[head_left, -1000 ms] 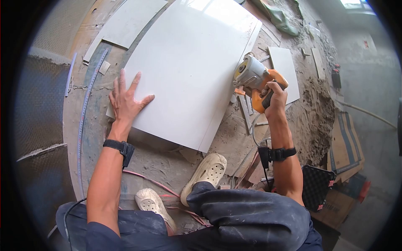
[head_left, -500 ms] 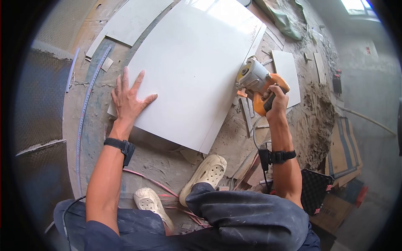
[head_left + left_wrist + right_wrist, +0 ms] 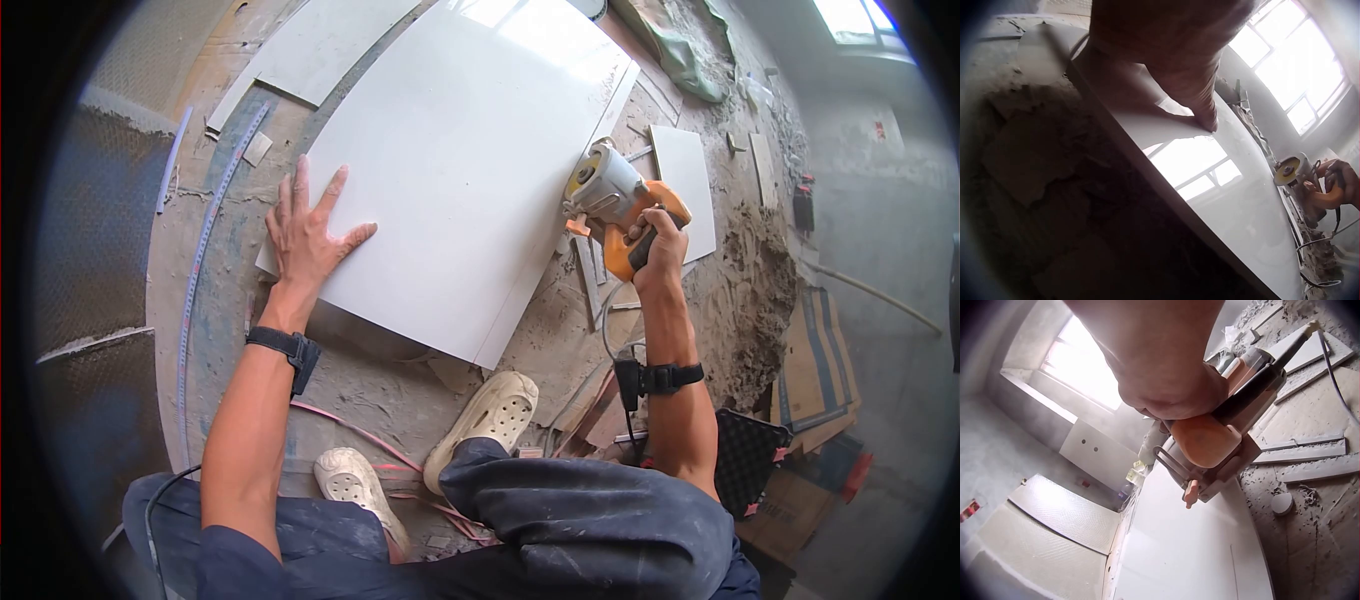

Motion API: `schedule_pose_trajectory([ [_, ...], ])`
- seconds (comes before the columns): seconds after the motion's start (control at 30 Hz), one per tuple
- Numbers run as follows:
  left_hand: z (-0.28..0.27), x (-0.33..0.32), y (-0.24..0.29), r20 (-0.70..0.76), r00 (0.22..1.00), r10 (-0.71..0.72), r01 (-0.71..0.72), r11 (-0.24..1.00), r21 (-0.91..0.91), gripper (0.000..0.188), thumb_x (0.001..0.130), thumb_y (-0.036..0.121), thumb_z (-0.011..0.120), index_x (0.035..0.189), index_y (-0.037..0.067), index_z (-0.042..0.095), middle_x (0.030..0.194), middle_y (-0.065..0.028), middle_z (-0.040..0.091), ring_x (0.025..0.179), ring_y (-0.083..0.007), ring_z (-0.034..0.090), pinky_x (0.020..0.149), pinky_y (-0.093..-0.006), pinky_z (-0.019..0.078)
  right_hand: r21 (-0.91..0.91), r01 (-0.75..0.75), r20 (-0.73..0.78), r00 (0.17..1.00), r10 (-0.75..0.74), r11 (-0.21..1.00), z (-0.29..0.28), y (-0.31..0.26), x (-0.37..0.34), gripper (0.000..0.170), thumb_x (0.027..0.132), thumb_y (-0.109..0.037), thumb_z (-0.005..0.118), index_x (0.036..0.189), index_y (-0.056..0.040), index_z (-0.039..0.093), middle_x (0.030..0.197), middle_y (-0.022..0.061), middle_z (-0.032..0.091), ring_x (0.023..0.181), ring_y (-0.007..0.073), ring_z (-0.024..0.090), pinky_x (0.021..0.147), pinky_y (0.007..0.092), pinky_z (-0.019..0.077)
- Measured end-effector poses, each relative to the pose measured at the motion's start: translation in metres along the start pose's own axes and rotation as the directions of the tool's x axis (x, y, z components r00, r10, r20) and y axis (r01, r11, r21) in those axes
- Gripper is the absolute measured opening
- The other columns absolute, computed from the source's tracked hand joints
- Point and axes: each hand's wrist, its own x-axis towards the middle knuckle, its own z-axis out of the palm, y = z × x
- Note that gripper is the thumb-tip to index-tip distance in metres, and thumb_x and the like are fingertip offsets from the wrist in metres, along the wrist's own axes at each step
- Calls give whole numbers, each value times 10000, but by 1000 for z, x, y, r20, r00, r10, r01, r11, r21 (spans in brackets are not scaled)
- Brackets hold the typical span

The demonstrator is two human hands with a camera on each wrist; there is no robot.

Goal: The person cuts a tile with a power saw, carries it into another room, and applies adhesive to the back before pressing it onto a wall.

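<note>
A large glossy white tile (image 3: 450, 180) lies at a slant before the person, a thin line running near its right edge. The left hand (image 3: 308, 235) rests on its left edge with fingers spread; the left wrist view shows the thumb (image 3: 1205, 115) on the glossy face. In the right hand (image 3: 662, 245) is the handle of an orange and grey power cutter (image 3: 605, 190), which sits at the tile's right edge. From the right wrist view, the cutter's orange body (image 3: 1207, 440) is over the tile (image 3: 1179, 550); its blade is hidden there.
A measuring strip (image 3: 205, 240) lies left of the tile. White offcuts (image 3: 683, 180) lie right, another piece (image 3: 315, 50) at the upper left. A cable (image 3: 608, 315) trails from the cutter. Pale clogs (image 3: 500, 410), pink straps (image 3: 365, 432) and flattened cardboard (image 3: 815, 370) are nearer the person.
The right hand and cutter have shifted slightly up along the tile's right edge, away from the person. The left hand stays on the tile; the whole view has moved a little.
</note>
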Motion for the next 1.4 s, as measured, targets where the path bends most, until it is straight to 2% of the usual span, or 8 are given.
schedule_pose_trajectory([
  [0.47, 4, -1, -2, -20, 1000, 4, -4, 1000, 10, 895, 743, 793, 618, 1502, 350, 446, 1629, -179, 234, 1445, -455, 262, 1120, -623, 228, -6, -10, -6, 1000, 10, 1000, 1, 0, -1, 176, 802, -85, 631, 961, -9, 624, 697, 59, 581, 564, 163, 571, 550, 321, 489],
  [0.57, 4, -1, -3, -25, 1000, 3, -3, 1000, 4, 889, 742, 782, 629, 1499, 353, 449, 1629, -176, 234, 1446, -452, 260, 1122, -621, 227, 4, -27, 6, 1000, 27, 1000, 2, -1, -1, 187, 805, -50, 612, 982, -1, 578, 697, 65, 581, 556, 153, 564, 531, 314, 496],
  [1.4, 6, -4, -5, -69, 997, 24, -24, 1000, 4, 842, 771, 725, 650, 1496, 342, 459, 1632, -162, 236, 1444, -426, 277, 1109, -592, 256, 23, -70, -6, 998, 70, 997, -5, 6, 5, 195, 810, -52, 598, 1000, -9, 584, 715, 64, 564, 560, 165, 558, 542, 333, 493],
])
